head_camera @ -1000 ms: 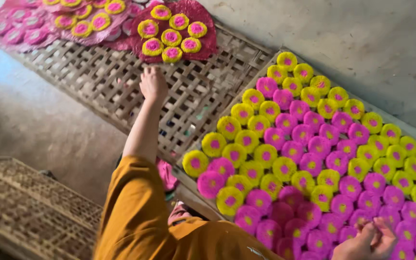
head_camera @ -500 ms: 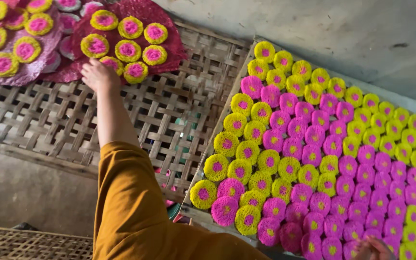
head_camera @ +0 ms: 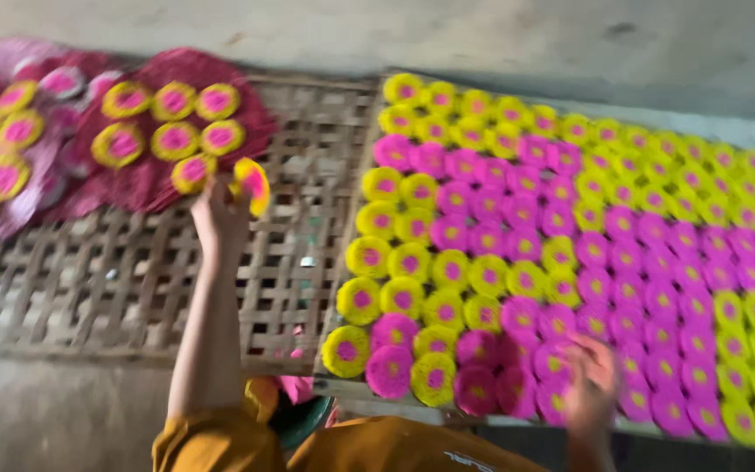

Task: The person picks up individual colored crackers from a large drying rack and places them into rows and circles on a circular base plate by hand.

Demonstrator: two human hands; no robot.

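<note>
Far left: a pile of yellow-and-pink discs [head_camera: 10, 166] lies on pink sheets, blurred. Beside it, a dark red mat [head_camera: 146, 188] carries six discs of the same kind, laid in two loose rows.

Left hand [head_camera: 218, 214]: arm stretched out over the bare lattice tray [head_camera: 89, 280], fingers closed on one yellow disc [head_camera: 252, 185] with a pink centre. The disc is tilted, held at the mat's lower right edge, just beside the nearest laid disc.

Centre to right: a second tray [head_camera: 369, 140] is packed edge to edge with discs in alternating yellow and pink bands. The near corner row [head_camera: 391, 345] is full; no gaps visible in the part in view.

Right hand [head_camera: 589, 385]: low at the near edge of the packed tray, resting on or just above pink discs. Motion blur; cannot tell how far open it is or whether it holds anything.

Progress, judged: the right tray looks filled. The red mat holds only a few discs, and the lattice tray between is bare, so much laying out remains on the left.
</note>
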